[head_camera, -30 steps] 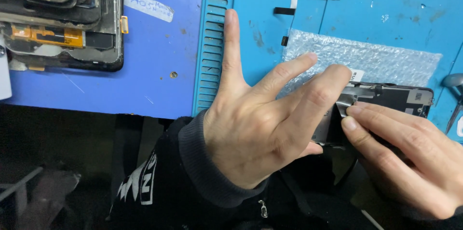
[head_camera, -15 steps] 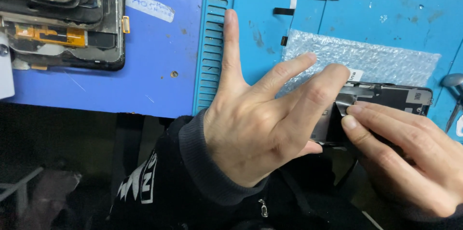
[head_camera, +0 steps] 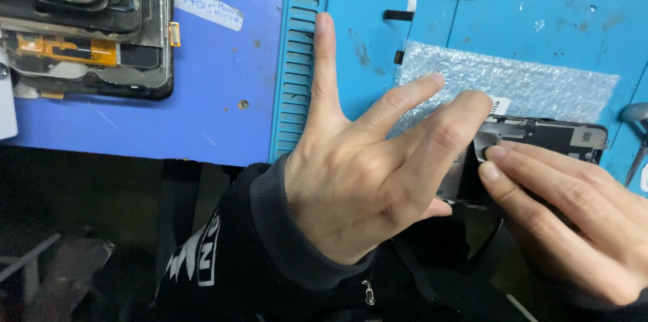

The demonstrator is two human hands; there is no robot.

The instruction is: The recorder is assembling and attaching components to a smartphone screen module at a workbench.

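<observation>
Phone screen (head_camera: 540, 136) at 3 o'clock of frame, on near edge of blue mat (head_camera: 378, 45), partly over bubble wrap (head_camera: 513, 82).

Left hand (head_camera: 364, 180) spread, middle fingertip pressing screen's left end.

Right hand (head_camera: 567, 214) fingers together, tips pressing metal backing; pinch not visible.

Likely light, thin, stiff, fragile; grip by long edges, avoid thin cables.

Long axis 9-to-3 o'clock, back facing up.

Stack of old screens (head_camera: 88, 18) at 10 o'clock.
</observation>
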